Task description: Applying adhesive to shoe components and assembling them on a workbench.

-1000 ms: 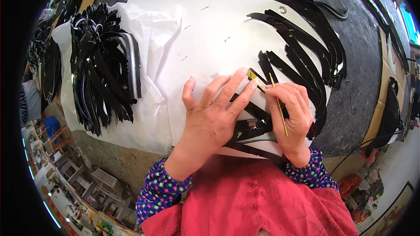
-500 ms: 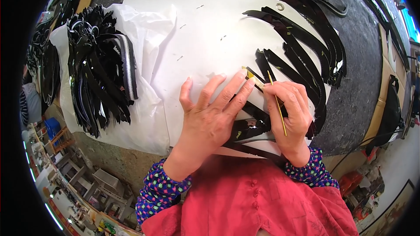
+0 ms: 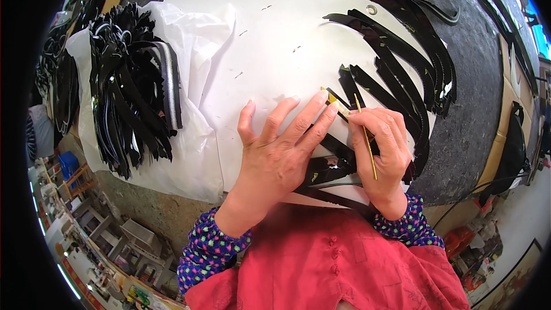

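Note:
My left hand [image 3: 281, 143] lies spread over the white sheet [image 3: 275, 23], its index and middle fingertips pressing on a narrow black strip. By those fingertips a small yellow piece [image 3: 332, 98] lies along the strip, with a paler part running toward my other hand. My right hand [image 3: 383, 149] is closed, holding a thin yellow stick [image 3: 373, 163] that slants past the fingers. Its thumb and index tip meet at the pale end; whether they also pinch it, I cannot tell. More black strips [image 3: 396, 92] fan out beside and beyond this hand, some with small yellow marks.
To the left, a thick bundle of black strips [image 3: 123, 92] rests on crumpled white plastic [image 3: 198, 40]. Another dark bundle [image 3: 57, 80] hangs farther left. A dark grey tabletop [image 3: 459, 143] extends to the right, with cardboard [image 3: 499, 138] at its edge.
Both hands keep nearly the same place and grip. The whole view has shifted very slightly; the strips and the stick show no clear movement of their own.

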{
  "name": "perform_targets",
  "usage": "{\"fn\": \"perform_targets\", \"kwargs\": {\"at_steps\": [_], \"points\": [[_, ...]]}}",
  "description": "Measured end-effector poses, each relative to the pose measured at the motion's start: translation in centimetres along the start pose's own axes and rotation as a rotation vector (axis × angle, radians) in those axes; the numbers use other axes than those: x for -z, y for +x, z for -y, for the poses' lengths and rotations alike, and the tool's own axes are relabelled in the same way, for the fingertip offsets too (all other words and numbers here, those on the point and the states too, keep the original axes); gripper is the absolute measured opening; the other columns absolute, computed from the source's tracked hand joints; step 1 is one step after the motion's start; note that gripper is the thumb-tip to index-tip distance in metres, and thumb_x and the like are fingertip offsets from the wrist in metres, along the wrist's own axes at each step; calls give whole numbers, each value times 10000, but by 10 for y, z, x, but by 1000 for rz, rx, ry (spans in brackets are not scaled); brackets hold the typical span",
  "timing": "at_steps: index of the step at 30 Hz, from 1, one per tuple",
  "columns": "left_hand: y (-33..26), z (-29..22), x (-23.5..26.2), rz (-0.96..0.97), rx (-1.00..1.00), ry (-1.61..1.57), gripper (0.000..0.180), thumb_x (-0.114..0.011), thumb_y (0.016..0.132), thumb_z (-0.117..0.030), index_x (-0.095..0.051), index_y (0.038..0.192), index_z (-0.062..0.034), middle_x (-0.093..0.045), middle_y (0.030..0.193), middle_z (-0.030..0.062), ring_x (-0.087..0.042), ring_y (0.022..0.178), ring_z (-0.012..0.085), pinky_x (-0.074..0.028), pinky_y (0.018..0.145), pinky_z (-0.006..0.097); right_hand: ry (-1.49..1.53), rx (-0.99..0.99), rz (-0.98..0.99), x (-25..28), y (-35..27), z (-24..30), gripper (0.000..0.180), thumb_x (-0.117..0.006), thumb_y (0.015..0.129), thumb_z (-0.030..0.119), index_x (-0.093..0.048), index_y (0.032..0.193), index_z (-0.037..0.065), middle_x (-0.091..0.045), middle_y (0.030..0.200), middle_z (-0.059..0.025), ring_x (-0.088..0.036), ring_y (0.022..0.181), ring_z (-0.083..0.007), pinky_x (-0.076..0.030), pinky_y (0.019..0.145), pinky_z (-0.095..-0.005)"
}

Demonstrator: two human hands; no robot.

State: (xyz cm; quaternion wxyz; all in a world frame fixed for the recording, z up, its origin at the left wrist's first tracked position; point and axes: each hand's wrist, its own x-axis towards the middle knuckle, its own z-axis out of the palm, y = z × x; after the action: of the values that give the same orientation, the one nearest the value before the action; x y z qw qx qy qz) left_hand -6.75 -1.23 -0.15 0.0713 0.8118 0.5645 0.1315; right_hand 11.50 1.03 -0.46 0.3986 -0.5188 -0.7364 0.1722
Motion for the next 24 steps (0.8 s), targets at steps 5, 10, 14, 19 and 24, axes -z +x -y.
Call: {"fn": "perform_targets", "kwargs": {"at_steps": [5,10,14,19,24], "points": [[-2,1,-3,-15,-7,-4,498,-582,929,-170,-586,1416,-275,-521,1469,-100,-475,1273,158,-188,1142,542,0,4,3,0,1,1,276,-728,752,-128,-700,983,21,-696,927,-111,-631,873,-299,-520,772,-366],[-2,1,-4,-13,-12,-4,517,-573,921,-146,-579,1423,-268,-511,1477,-95,-471,1281,160,-190,1140,545,-1,5,3,0,1,0,275,-729,754,-127,-702,984,23,-698,930,-107,-632,874,-296,-520,774,-365],[-1,1,-3,-8,-16,0,528,-571,912,-135,-576,1424,-264,-509,1478,-93,-468,1288,160,-190,1140,544,-5,8,2,0,1,0,276,-728,757,-126,-704,987,24,-699,933,-106,-632,874,-294,-520,774,-364],[-1,2,-3,-18,-21,-3,532,-575,900,-130,-581,1417,-258,-510,1477,-91,-467,1290,162,-196,1136,539,-12,4,7,0,1,1,272,-727,762,-122,-705,989,26,-698,930,-104,-632,873,-291,-521,773,-361],[0,2,-2,-22,-27,-1,518,-573,899,-128,-591,1403,-247,-511,1479,-87,-466,1292,165,-203,1132,532,-15,4,6,0,1,1,271,-724,766,-121,-702,995,24,-696,929,-103,-632,878,-292,-521,778,-361]]}}
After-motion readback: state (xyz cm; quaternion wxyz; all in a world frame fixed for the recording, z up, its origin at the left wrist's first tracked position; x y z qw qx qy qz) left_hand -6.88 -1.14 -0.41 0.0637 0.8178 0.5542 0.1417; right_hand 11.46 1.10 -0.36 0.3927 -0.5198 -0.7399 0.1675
